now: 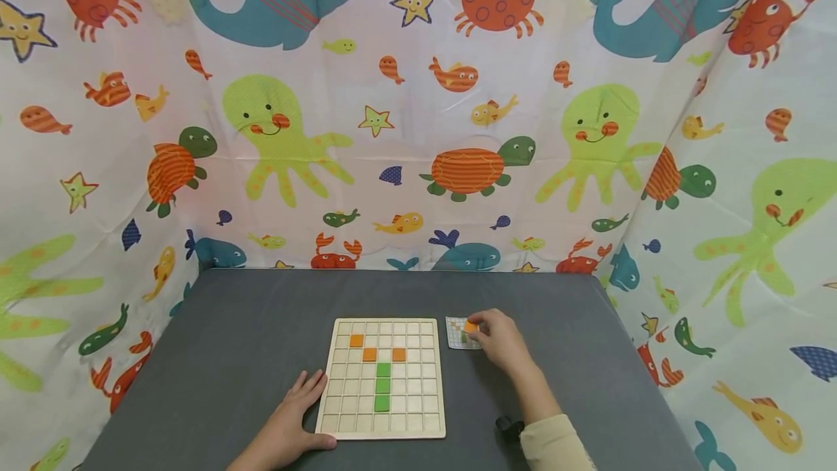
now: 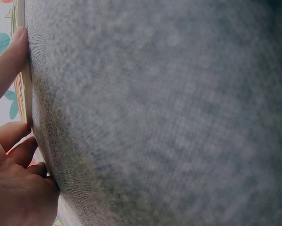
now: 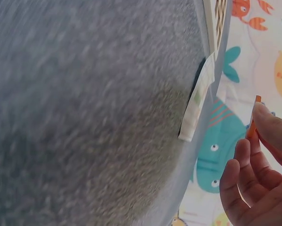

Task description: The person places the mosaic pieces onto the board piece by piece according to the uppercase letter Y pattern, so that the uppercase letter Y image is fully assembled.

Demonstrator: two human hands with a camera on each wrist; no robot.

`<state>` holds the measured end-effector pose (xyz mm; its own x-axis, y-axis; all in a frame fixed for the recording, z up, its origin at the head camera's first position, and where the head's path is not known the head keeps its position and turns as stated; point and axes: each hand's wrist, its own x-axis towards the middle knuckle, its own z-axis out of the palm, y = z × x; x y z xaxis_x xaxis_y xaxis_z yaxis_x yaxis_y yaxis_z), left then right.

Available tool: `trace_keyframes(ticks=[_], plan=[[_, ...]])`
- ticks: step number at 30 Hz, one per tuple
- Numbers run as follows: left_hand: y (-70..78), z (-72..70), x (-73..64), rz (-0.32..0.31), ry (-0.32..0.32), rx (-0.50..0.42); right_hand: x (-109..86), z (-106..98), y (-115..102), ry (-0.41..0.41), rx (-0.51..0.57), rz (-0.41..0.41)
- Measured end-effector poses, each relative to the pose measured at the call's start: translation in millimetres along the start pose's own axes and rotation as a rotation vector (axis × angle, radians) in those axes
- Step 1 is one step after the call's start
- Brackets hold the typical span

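A square wooden grid board lies on the table. Three green tiles form a column on it, with three orange tiles in cells above. My left hand rests at the board's near left corner, fingers spread along the left edge and thumb at the front edge. Between thumb and fingertips, my right hand pinches an orange square tile. It holds this tile over a small printed grid card right of the board, covering part of the card. In the right wrist view, the tile is seen edge-on, apart from the card.
Dark grey cloth covers the table. Near my right forearm lies a small black object. A curtain printed with sea animals hangs behind the table and along both sides.
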<state>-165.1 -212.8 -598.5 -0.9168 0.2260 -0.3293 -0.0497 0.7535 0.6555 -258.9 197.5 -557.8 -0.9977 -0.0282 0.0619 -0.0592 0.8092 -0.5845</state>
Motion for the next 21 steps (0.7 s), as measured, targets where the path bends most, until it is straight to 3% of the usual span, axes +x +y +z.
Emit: trace_keyframes(ticks=[21], plan=[[0.0, -0.7, -1.1, 0.005, 0.002, 0.003, -0.5, 16, -25, -0.047, 0.046, -0.063]])
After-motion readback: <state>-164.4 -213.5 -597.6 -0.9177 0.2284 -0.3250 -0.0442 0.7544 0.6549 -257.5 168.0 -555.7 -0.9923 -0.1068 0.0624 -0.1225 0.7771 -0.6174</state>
